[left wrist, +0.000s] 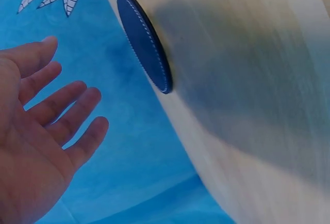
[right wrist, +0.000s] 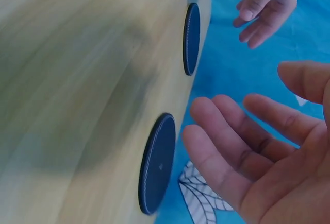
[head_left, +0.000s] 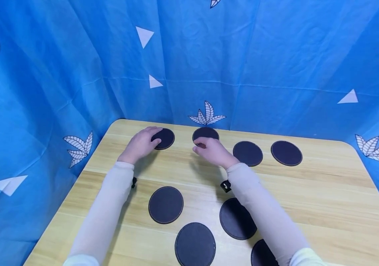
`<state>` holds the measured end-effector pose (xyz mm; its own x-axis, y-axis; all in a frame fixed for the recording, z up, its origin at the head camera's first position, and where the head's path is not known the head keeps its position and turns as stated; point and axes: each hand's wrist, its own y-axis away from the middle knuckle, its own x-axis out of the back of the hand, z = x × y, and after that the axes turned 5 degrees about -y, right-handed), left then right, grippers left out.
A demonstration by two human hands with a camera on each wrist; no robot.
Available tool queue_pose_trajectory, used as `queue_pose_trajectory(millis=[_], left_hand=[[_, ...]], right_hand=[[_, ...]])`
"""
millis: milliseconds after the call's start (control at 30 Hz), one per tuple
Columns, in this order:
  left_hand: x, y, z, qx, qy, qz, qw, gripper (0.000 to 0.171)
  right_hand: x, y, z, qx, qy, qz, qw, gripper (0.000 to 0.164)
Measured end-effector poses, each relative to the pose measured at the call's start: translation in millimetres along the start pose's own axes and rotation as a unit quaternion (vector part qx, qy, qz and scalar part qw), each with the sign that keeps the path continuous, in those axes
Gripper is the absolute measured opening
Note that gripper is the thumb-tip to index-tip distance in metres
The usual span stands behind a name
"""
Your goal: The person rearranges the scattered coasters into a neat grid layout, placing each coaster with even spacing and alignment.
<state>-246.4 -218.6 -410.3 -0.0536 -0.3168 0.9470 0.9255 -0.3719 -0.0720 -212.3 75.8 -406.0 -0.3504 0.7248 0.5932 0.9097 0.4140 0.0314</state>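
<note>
My left hand [head_left: 141,144] hovers over the table's far left, beside a round dark coaster with a stitched edge [head_left: 165,139]. The left wrist view shows its fingers [left wrist: 85,103] loosely spread, apart from the coaster [left wrist: 144,42] and holding nothing. To the right, my right hand [head_left: 213,150] is held above the table just in front of a second dark coaster [head_left: 206,133], partly covering it in the head view. In the right wrist view its fingers [right wrist: 221,157] are relaxed, with a gap between them and the nearer coaster [right wrist: 158,165].
Two more coasters lie along the back, one [head_left: 248,153] near my right wrist and one [head_left: 286,153] farther right. Nearer lie several others, including one [head_left: 166,205] left of centre and one [head_left: 195,244] in front. A blue curtain [head_left: 202,55] hangs behind the wooden table [head_left: 328,192].
</note>
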Motion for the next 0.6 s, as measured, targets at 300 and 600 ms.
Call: queue_pose_trajectory(millis=[300,600], left_hand=[[-7.4,-9.6,-16.7,0.031,0.006,-0.019,0.9993,0.047],[-12.1,-19.3,-30.5,0.089,-0.022,-0.072,0.9932,0.055]], right_hand=[[-19,-33,0,-0.031,-0.028,-0.004,0.999,0.045],[-41,-58,-3,-0.082,-0.108,-0.033,0.990,0.056]])
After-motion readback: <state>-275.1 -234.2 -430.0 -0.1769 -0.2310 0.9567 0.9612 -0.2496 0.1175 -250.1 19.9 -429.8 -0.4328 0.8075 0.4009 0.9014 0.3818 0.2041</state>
